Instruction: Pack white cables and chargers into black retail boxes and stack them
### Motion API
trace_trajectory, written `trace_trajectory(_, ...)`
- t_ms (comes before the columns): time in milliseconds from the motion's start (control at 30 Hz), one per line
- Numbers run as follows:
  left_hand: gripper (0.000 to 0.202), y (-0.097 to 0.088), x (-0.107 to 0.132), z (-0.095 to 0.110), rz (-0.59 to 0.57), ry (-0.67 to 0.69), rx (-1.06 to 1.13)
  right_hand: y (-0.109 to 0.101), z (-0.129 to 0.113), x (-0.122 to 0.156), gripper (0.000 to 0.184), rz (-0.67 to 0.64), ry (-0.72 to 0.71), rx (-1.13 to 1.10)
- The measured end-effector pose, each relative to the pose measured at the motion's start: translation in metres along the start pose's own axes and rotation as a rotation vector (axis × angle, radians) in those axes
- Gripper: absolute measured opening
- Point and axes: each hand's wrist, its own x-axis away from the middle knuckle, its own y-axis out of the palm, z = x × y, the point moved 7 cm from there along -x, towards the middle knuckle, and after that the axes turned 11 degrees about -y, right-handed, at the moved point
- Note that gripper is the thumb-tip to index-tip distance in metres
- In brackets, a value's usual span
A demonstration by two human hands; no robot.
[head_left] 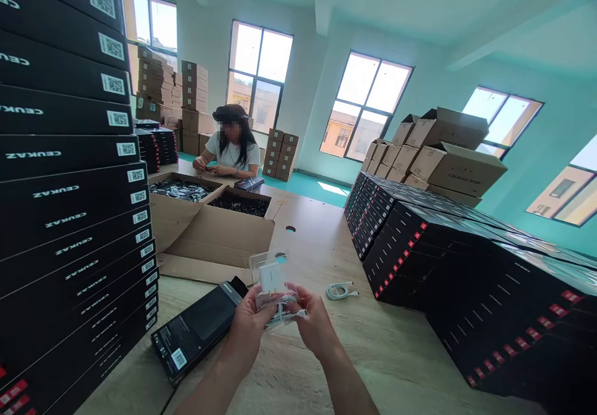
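The left hand [249, 320] and the right hand [315, 321] are both partly closed, fingers curled around a clear plastic tray [254, 273], gripping its lower part from either side and keeping it above the pale wood-grain table [305, 353]. A white block-shaped charger [270, 277] sits in the upper part of the tray; below it, a bundled white cable [285, 309] lies between the hands, one plug end near the right thumb. Whether the cable is fully seated in the tray, I cannot tell.

Farthest left of the tray rises a tall stack of black cardboard boxes [69, 216] lettered CEUKAZ. Nearer the tray, to its left, a single long black cardboard box [196, 331] lies slantwise, its flap end toward the left hand. Beyond the tray and to the left stands an open brown carton [170, 214] of flat grey and dark pieces, and next to it a second brown carton [236, 231] filled with small black items. A person in a white top [233, 147] sits behind these cartons, both hands together. Just right of the tray is a coiled white cable [338, 290]; farther right, rows of stacked black boxes with red labels [403, 247], with brown shipping cartons [448, 166] behind.
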Motion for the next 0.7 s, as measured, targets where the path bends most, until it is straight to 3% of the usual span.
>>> trace_trajectory(100,0.056,0.004,0.002,-0.001,-0.130,-0.130,0.022,-0.005,0.013,0.003,0.056,0.032,0.094,0.079)
trace_trajectory(167,0.054,0.001,0.002,0.003,-0.112,-0.139,0.069,-0.001,0.017,0.004,0.062,0.006,0.134,0.055)
trace_trajectory(333,0.066,-0.007,0.002,0.017,-0.020,0.021,0.231,-0.002,0.003,-0.001,0.058,0.096,0.011,0.023)
trace_trajectory(433,0.067,-0.009,0.001,0.018,-0.011,0.031,0.257,-0.007,-0.002,-0.002,0.051,0.108,-0.024,0.041)
trace_trajectory(533,0.060,-0.010,0.000,0.013,-0.046,-0.006,0.267,-0.009,-0.004,-0.003,0.043,0.098,-0.072,0.043)
trace_trajectory(700,0.053,-0.006,0.001,0.008,-0.173,-0.052,0.298,-0.017,-0.008,-0.005,0.040,0.201,-0.095,-0.034)
